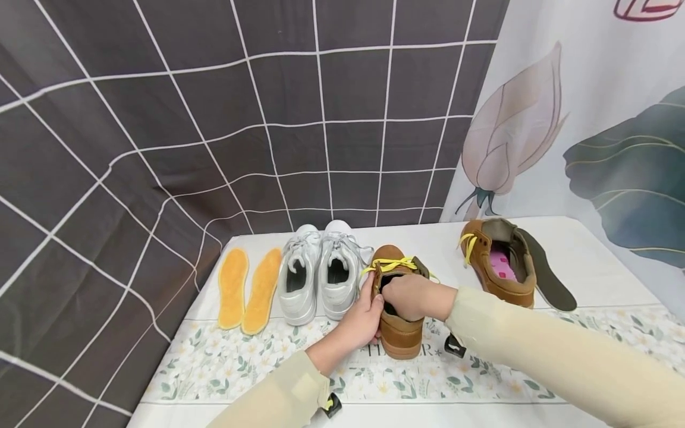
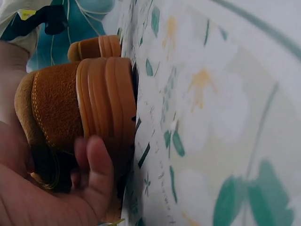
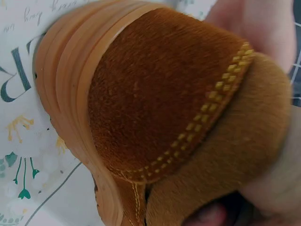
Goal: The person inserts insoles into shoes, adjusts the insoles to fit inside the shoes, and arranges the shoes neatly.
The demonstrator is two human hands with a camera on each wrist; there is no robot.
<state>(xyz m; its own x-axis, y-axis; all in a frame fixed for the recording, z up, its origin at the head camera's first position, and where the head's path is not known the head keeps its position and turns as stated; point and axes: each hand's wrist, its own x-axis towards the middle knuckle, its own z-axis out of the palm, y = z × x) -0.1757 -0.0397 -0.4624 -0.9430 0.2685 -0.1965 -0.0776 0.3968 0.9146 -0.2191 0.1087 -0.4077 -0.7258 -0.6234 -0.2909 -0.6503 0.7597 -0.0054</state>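
A brown suede shoe [image 1: 401, 339] with yellow laces stands on the table in the head view, heel toward me. My left hand [image 1: 360, 318] grips its left side near the opening. In the left wrist view the fingers [image 2: 96, 162] of that hand lie against the shoe's side, close to the ridged sole [image 2: 106, 94]. My right hand [image 1: 414, 296] reaches down into the shoe's opening, its fingers hidden inside. The right wrist view is filled by the shoe's heel [image 3: 160, 94], with the right hand [image 3: 273, 174] partly seen past the collar.
To the left stand a pair of white sneakers [image 1: 297, 300] and two yellow insoles [image 1: 233, 288]. At the right is the other brown shoe [image 1: 505, 285], a pink insole [image 1: 502, 264] inside it and a dark insole [image 1: 551, 276] beside it. A grid-patterned curtain [image 1: 348, 148] hangs behind.
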